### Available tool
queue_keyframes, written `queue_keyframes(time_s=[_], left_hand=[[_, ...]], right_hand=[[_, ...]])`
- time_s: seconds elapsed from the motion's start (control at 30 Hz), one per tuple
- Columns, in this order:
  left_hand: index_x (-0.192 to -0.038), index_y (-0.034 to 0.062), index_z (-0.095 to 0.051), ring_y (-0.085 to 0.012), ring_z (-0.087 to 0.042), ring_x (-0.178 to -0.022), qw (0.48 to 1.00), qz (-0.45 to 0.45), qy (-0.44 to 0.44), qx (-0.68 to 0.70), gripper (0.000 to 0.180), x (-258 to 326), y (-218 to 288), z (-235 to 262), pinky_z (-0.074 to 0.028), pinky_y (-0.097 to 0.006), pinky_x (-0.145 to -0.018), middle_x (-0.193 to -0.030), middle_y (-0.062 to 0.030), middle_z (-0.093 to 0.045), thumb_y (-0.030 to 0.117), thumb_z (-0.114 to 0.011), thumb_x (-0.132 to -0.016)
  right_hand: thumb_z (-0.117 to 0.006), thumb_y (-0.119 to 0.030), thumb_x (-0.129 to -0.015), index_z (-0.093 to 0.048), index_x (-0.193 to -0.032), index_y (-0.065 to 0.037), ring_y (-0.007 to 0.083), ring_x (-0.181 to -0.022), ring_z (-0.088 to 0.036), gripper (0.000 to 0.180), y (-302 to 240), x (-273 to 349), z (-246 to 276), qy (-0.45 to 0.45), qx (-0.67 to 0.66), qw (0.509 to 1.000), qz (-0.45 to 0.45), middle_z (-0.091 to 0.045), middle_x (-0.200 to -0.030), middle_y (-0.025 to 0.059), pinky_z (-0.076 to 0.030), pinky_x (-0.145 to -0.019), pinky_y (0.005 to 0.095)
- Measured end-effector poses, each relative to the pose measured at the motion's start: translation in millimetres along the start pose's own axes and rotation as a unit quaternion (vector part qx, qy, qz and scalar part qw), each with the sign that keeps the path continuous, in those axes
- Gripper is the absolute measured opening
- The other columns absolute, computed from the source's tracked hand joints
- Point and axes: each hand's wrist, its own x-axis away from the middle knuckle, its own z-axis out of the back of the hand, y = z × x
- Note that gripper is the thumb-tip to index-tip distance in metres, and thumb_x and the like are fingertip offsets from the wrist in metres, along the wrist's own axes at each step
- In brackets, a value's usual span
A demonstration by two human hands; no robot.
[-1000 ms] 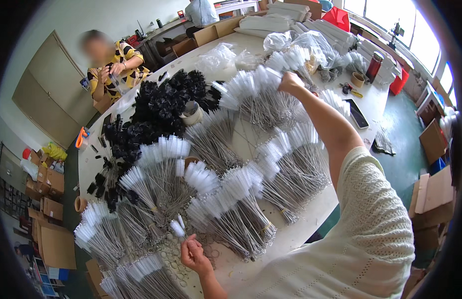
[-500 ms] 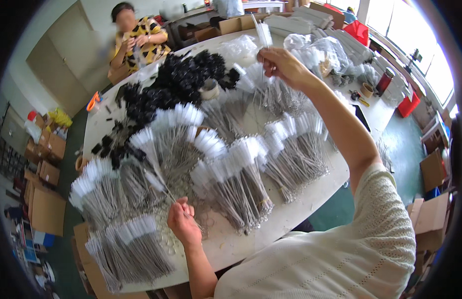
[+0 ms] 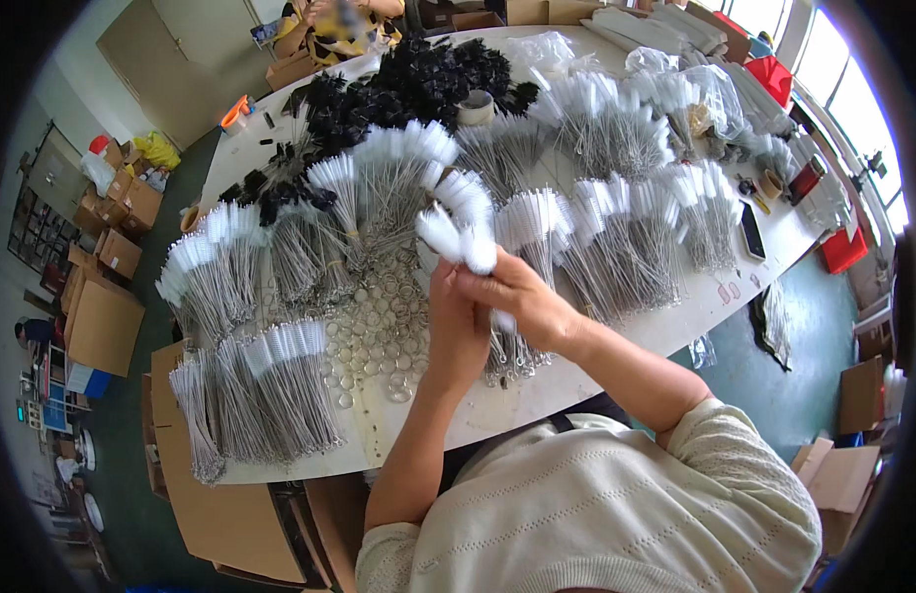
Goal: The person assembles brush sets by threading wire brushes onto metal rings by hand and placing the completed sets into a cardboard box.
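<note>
Held brushes: at least two white, cylindrical, soft-looking bristle brushes (image 3: 478, 252) are held with their heads up, over the white table (image 3: 364, 435), inward from the middle of its near edge.
Left hand (image 3: 458, 311): the fingers are curled closed around the brushes, just below the bristle heads.
Right hand (image 3: 522, 296): the brushes are grasped from the other side, with the thumb and fingers pressed against the left hand's fingertips.
Stems: the lower parts are hidden by the hands, so the exact count and the lie of the wires cannot be made out with certainty.
Weight and stiffness: the brushes may be judged light; the bristles should be easily flattened, while the wire, if like that in the bundles, should be springy and bendable.
Grip: a hold is best taken on the wire just under the bristles, where crushing is avoided; smooth wire may slide or roll if pinched loosely.
Near-left corner: tightly packed white-headed brush bundles with grey wire stems (image 3: 255, 395) are laid there, heads away from the near edge.
Beside the left hand: small, round, silvery metal rings (image 3: 379, 341) are scattered.
Far edge: a heap of black bristle brushes (image 3: 408, 84) is piled towards it.
</note>
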Motion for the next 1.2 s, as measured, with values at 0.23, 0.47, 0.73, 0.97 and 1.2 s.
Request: queue_keyframes(time_s=[0.23,0.47,0.73,0.97,1.2], left_hand=[[-0.095,0.0044,-0.052,-0.02,-0.058,-0.086,0.866,0.091,0.176,0.459,0.015,-9,10,22,-0.043,-0.039,-0.092,-0.096,-0.0091,-0.057,0.017,-0.044,-0.095],[-0.095,0.0066,-0.051,-0.0105,-0.053,-0.079,0.831,0.001,0.224,0.51,0.019,-25,39,22,-0.043,-0.039,-0.094,-0.095,-0.0044,-0.057,0.026,-0.05,-0.093],[-0.096,0.0034,-0.046,-0.0255,-0.04,-0.118,0.958,-0.178,0.201,0.103,0.022,-9,42,9,-0.033,-0.042,-0.1,-0.124,-0.0148,-0.04,0.022,-0.034,-0.097],[-0.109,0.0061,-0.056,-0.0308,-0.036,-0.122,0.981,0.005,0.123,0.153,0.025,8,37,-1,-0.03,-0.046,-0.102,-0.13,-0.0177,-0.033,0.019,-0.053,-0.088],[-0.122,-0.002,-0.048,-0.032,-0.032,-0.126,0.954,-0.246,0.088,-0.148,0.051,10,51,71,-0.028,-0.047,-0.104,-0.133,-0.0198,-0.03,0.022,-0.064,-0.081]], right_hand=[[-0.054,-0.022,-0.089,-0.061,-0.109,-0.006,0.0188,-0.118,-0.044,0.027,-3,34,38,0.127,-0.031,0.988,0.078,-0.056,-0.112,0.0123,-0.036,-0.098,0.0345],[-0.039,-0.046,-0.093,-0.044,-0.13,-0.004,0.0222,-0.118,-0.045,0.056,6,46,-6,-0.09,0.082,0.988,-0.097,-0.045,-0.129,0.0109,-0.035,-0.099,0.0336],[-0.04,-0.032,-0.096,-0.051,-0.121,-0.005,0.0102,-0.104,-0.051,0.038,-21,15,-31,0.067,-0.26,0.963,-0.002,-0.057,-0.11,0.0054,-0.04,-0.093,0.028],[-0.045,-0.02,-0.095,-0.054,-0.104,-0.005,0.0133,-0.074,-0.058,0.02,-46,10,-18,0.081,-0.473,0.877,-0.04,-0.057,-0.077,-0.0002,-0.05,-0.072,0.0289],[-0.047,-0.015,-0.093,-0.062,-0.091,-0.004,0.0136,-0.053,-0.048,0.018,-34,23,29,0.073,-0.064,0.994,-0.047,-0.056,-0.069,0.0016,-0.04,-0.052,0.0284]])
